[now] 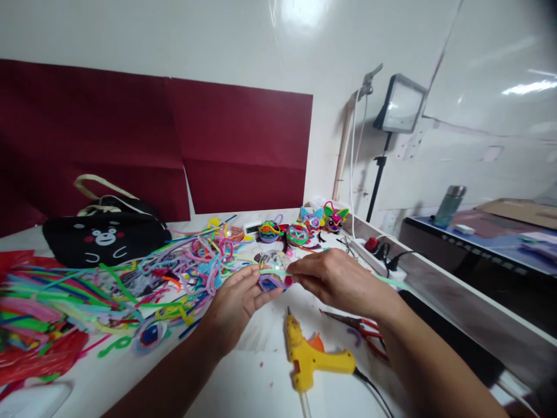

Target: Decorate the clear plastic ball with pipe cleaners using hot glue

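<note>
Fuzzy, matt pipe cleaners (130, 284) are lying in a heap at the left of the frame, and the left hand (237, 305) and right hand (337, 278) are pinching a small piece (270, 281) of the same fuzzy stuff. The glue gun (311, 360) at lower centre is looking like smooth yellow plastic. The black bag (104, 238) is showing soft matt cloth. The table (243, 377) is gleaming white and smooth, the wall (261, 40) is shining glossy, and the dark red sheets (243, 145) are looking like matt paper.
</note>
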The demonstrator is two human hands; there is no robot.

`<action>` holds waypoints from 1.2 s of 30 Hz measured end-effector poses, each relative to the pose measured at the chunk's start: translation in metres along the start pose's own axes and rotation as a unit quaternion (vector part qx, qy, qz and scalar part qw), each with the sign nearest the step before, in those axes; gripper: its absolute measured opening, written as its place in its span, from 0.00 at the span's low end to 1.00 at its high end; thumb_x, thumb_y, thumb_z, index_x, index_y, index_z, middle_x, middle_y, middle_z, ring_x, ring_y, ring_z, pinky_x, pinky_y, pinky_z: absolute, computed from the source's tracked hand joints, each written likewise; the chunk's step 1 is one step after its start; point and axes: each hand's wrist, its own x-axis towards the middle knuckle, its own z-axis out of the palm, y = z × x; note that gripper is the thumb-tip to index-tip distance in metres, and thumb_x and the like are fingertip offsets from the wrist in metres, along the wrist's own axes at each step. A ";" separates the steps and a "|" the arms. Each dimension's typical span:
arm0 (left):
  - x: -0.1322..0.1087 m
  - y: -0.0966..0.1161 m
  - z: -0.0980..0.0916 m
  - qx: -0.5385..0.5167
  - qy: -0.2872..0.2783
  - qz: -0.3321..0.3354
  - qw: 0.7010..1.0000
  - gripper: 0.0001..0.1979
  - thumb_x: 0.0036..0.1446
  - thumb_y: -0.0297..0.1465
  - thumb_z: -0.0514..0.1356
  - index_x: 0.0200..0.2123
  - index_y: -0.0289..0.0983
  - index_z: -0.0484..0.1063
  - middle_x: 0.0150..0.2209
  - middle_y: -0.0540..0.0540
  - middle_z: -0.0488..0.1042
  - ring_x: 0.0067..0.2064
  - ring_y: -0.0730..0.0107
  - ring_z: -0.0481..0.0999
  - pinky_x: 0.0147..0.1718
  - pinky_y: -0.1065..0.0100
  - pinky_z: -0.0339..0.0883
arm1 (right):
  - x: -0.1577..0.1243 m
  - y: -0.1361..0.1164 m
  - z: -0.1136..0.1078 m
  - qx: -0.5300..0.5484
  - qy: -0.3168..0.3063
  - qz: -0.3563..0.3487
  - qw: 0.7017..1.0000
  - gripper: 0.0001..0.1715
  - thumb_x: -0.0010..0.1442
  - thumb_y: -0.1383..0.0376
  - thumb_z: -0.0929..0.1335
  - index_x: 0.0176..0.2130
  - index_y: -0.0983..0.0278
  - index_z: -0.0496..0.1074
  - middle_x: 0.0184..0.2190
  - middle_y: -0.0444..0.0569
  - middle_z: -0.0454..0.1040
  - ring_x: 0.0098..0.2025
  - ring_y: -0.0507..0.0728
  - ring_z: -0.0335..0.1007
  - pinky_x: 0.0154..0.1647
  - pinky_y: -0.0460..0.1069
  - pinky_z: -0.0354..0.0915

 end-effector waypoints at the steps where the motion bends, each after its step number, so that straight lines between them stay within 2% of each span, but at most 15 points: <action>1: 0.000 0.000 0.000 -0.001 -0.002 0.000 1.000 0.04 0.57 0.19 0.58 0.32 0.31 0.72 0.35 0.41 0.78 0.35 0.64 0.79 0.43 0.53 0.76 | 0.000 0.000 0.000 0.000 -0.001 -0.001 1.000 0.13 0.64 0.70 0.64 0.43 0.63 0.77 0.32 0.51 0.79 0.33 0.53 0.73 0.33 0.45 0.57; 9: 0.000 0.002 0.000 -0.001 0.000 0.003 1.000 0.09 0.59 0.19 0.55 0.29 0.33 0.72 0.33 0.44 0.76 0.33 0.68 0.78 0.39 0.57 0.78 | 0.000 0.001 0.004 -0.001 0.015 -0.009 1.000 0.20 0.63 0.71 0.64 0.54 0.61 0.72 0.35 0.50 0.80 0.34 0.53 0.74 0.34 0.46 0.57; 15: 0.003 0.002 -0.001 -0.002 0.006 0.003 1.000 0.08 0.59 0.20 0.55 0.31 0.33 0.72 0.34 0.45 0.76 0.33 0.69 0.78 0.39 0.59 0.78 | 0.001 0.000 0.008 0.027 -0.009 -0.031 0.999 0.16 0.65 0.71 0.62 0.48 0.60 0.74 0.38 0.49 0.81 0.35 0.53 0.75 0.33 0.46 0.57; 21: 0.005 0.001 -0.003 0.004 0.005 0.001 1.000 0.07 0.59 0.20 0.56 0.32 0.32 0.72 0.36 0.44 0.76 0.35 0.69 0.78 0.42 0.61 0.77 | 0.002 -0.003 0.008 0.021 -0.024 -0.027 0.999 0.18 0.64 0.72 0.63 0.50 0.60 0.73 0.38 0.49 0.81 0.33 0.52 0.74 0.31 0.46 0.54; 32: 0.003 0.002 -0.002 0.027 0.018 -0.002 0.999 0.05 0.59 0.22 0.57 0.32 0.34 0.70 0.34 0.46 0.75 0.32 0.71 0.77 0.38 0.62 0.77 | 0.002 -0.004 0.006 0.012 -0.031 -0.027 0.999 0.20 0.64 0.74 0.63 0.52 0.60 0.74 0.36 0.49 0.80 0.32 0.51 0.72 0.30 0.46 0.52; 36: 0.004 0.003 -0.003 0.042 0.006 -0.004 0.999 0.04 0.59 0.23 0.57 0.32 0.34 0.70 0.34 0.46 0.75 0.32 0.71 0.77 0.37 0.62 0.77 | 0.002 -0.004 0.007 0.009 -0.028 -0.029 0.999 0.22 0.62 0.75 0.63 0.52 0.60 0.74 0.34 0.49 0.80 0.29 0.50 0.70 0.28 0.46 0.50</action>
